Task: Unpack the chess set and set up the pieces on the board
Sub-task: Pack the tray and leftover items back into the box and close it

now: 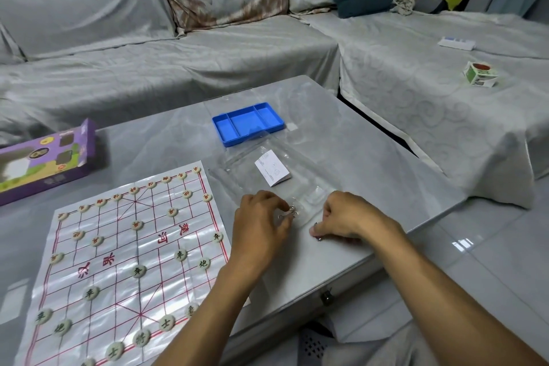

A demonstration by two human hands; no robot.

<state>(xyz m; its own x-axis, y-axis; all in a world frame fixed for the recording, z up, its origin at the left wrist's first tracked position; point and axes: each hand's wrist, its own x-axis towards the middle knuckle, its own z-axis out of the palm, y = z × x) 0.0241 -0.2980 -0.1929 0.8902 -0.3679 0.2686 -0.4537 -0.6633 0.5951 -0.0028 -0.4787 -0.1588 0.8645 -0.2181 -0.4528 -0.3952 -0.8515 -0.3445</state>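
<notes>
The glossy grey table point(341, 140) is carrying the chess board sheet point(124, 258), lying flat at its left with round pieces point(138, 271) sitting on the lines. Right of it, the left hand point(258, 220) is pinching small metal rings point(289, 212) with curled fingers, while the right hand point(341, 217) is curling its fingertips onto a clear plastic bag point(285, 184).

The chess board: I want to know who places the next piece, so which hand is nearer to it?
Left. The left hand sits just past the chess board's right edge; the right hand is farther right.
</notes>
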